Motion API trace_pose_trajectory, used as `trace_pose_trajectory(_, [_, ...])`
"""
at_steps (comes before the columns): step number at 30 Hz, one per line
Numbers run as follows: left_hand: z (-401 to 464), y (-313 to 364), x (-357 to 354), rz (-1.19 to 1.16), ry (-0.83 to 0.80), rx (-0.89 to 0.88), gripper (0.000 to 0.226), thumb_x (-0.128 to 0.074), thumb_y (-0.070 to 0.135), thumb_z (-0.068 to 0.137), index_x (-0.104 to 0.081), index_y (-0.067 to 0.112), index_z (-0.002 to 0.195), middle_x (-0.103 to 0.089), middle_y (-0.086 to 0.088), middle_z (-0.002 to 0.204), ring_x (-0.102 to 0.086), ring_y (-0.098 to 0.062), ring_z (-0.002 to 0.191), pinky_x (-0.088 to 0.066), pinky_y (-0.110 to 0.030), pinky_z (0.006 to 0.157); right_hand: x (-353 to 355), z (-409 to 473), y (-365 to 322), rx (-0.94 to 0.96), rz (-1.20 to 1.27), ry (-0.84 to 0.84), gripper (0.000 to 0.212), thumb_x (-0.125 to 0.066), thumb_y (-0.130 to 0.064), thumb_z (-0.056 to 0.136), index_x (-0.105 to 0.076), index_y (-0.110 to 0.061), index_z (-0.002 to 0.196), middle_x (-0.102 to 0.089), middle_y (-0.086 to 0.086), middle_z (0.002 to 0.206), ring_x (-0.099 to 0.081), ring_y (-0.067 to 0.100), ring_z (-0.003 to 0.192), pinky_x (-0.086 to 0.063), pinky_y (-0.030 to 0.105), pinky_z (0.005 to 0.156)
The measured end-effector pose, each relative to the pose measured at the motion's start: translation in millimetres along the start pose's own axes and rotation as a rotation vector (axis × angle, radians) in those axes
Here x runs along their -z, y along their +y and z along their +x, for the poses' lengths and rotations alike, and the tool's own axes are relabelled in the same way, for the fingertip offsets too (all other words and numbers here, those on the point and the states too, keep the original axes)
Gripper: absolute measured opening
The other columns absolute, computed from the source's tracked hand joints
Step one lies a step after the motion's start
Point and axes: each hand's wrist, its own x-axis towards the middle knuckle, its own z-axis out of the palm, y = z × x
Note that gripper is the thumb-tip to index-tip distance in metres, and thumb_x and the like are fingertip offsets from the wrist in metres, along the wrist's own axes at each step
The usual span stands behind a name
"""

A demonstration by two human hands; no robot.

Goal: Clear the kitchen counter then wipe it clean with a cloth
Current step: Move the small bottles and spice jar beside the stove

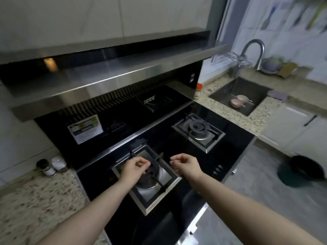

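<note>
My left hand (135,166) hovers over the near burner (150,177) of the black glass stove, fingers curled in with nothing in them. My right hand (185,164) is just right of that burner, also loosely curled and holding nothing. The speckled stone counter (35,200) lies to the left of the stove and carries on to the right (235,114) toward the sink. Two small jars (51,165) stand at the back of the left counter against the wall. A purple cloth (277,95) lies on the counter at the sink's right edge.
A second burner (199,130) sits further back on the right. A steel range hood (106,75) overhangs the stove. The sink (238,94) holds pink dishes below a tall tap (254,50). A red-capped bottle (198,91) stands by the hood. A dark bin (300,171) is on the floor.
</note>
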Motion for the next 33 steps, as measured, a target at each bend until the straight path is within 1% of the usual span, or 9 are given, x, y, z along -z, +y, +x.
trace_pose_trajectory(4, [-13.7, 45.3, -83.8, 0.015, -0.076, -0.052, 0.011, -0.072, 0.0, 0.084, -0.072, 0.011, 0.083, -0.064, -0.002, 0.069, -0.058, -0.011, 0.061, -0.046, -0.013, 0.056, 98.0, -17.6, 7.2, 0.029, 0.034, 0.09, 0.009, -0.069, -0.003, 0.087, -0.072, -0.011, 0.092, -0.071, -0.001, 0.074, -0.069, 0.009, 0.069, -0.053, 0.018, 0.061])
trace_pose_trajectory(8, [-27.2, 93.2, -186.1, 0.044, -0.185, -0.094, 0.013, -0.074, -0.001, 0.082, -0.072, 0.012, 0.082, -0.063, -0.003, 0.067, -0.056, -0.012, 0.059, -0.047, -0.019, 0.056, 206.8, -35.7, 14.3, 0.055, 0.073, 0.205, 0.014, -0.065, 0.002, 0.089, -0.072, -0.009, 0.093, -0.067, 0.002, 0.072, -0.065, 0.013, 0.069, -0.051, 0.019, 0.059])
trace_pose_trajectory(10, [-31.9, 115.7, -232.0, 0.047, -0.234, -0.123, 0.013, -0.074, -0.002, 0.081, -0.071, 0.011, 0.083, -0.062, -0.001, 0.065, -0.054, -0.011, 0.057, -0.047, -0.018, 0.055, 254.8, -43.9, 18.7, 0.063, 0.092, 0.26, 0.017, -0.063, 0.006, 0.089, -0.072, -0.008, 0.091, -0.065, 0.005, 0.073, -0.061, 0.014, 0.066, -0.05, 0.02, 0.058])
trace_pose_trajectory(15, [-38.4, 168.9, -336.3, 0.001, -0.349, -0.151, 0.02, -0.071, -0.003, 0.083, -0.072, 0.017, 0.083, -0.06, 0.001, 0.068, -0.057, -0.011, 0.062, -0.052, -0.027, 0.066, 366.2, -65.5, 23.0, 0.072, 0.15, 0.417, 0.02, -0.06, 0.012, 0.089, -0.07, -0.006, 0.091, -0.065, 0.009, 0.08, -0.061, 0.014, 0.071, -0.052, 0.015, 0.059])
trace_pose_trajectory(20, [-36.9, 196.4, -393.0, -0.092, -0.432, -0.096, 0.019, -0.068, -0.003, 0.086, -0.073, 0.015, 0.088, -0.063, -0.003, 0.073, -0.061, -0.013, 0.066, -0.057, -0.025, 0.069, 425.4, -71.6, 22.1, 0.07, 0.203, 0.475, 0.029, -0.055, 0.021, 0.085, -0.069, -0.004, 0.089, -0.065, 0.016, 0.088, -0.062, 0.02, 0.077, -0.052, 0.025, 0.07])
trace_pose_trajectory(24, [-28.3, 209.6, -431.4, -0.141, -0.503, 0.03, 0.012, -0.063, 0.001, 0.092, -0.071, 0.009, 0.095, -0.065, -0.007, 0.079, -0.062, -0.013, 0.064, -0.056, -0.023, 0.066, 461.2, -60.7, 20.2, 0.054, 0.254, 0.514, 0.031, -0.047, 0.024, 0.086, -0.066, 0.003, 0.097, -0.064, 0.017, 0.088, -0.065, 0.017, 0.073, -0.053, 0.021, 0.065])
trace_pose_trajectory(28, [-8.4, 218.4, -460.4, -0.099, -0.557, 0.025, 0.012, -0.062, 0.006, 0.094, -0.071, 0.007, 0.103, -0.067, -0.006, 0.083, -0.06, -0.01, 0.063, -0.056, -0.022, 0.066, 484.9, -41.3, 19.3, 0.041, 0.248, 0.522, 0.03, -0.047, 0.024, 0.086, -0.065, 0.009, 0.105, -0.065, 0.017, 0.09, -0.066, 0.017, 0.075, -0.053, 0.019, 0.061])
trace_pose_trajectory(31, [15.6, 223.7, -480.7, -0.073, -0.616, 0.008, 0.014, -0.063, 0.007, 0.094, -0.072, 0.008, 0.104, -0.069, -0.004, 0.085, -0.061, -0.01, 0.065, -0.055, -0.027, 0.072, 498.9, -13.7, 17.6, 0.03, 0.217, 0.519, 0.026, -0.052, 0.021, 0.086, -0.064, 0.011, 0.107, -0.065, 0.018, 0.089, -0.065, 0.017, 0.074, -0.053, 0.018, 0.061])
trace_pose_trajectory(33, [40.5, 227.7, -493.3, -0.061, -0.628, 0.001, 0.013, -0.063, 0.008, 0.093, -0.072, 0.009, 0.102, -0.069, -0.003, 0.085, -0.061, -0.011, 0.067, -0.055, -0.028, 0.072, 506.5, 10.9, 16.2, 0.014, 0.174, 0.512, 0.023, -0.056, 0.018, 0.087, -0.065, 0.011, 0.107, -0.065, 0.018, 0.087, -0.065, 0.016, 0.072, -0.053, 0.018, 0.06])
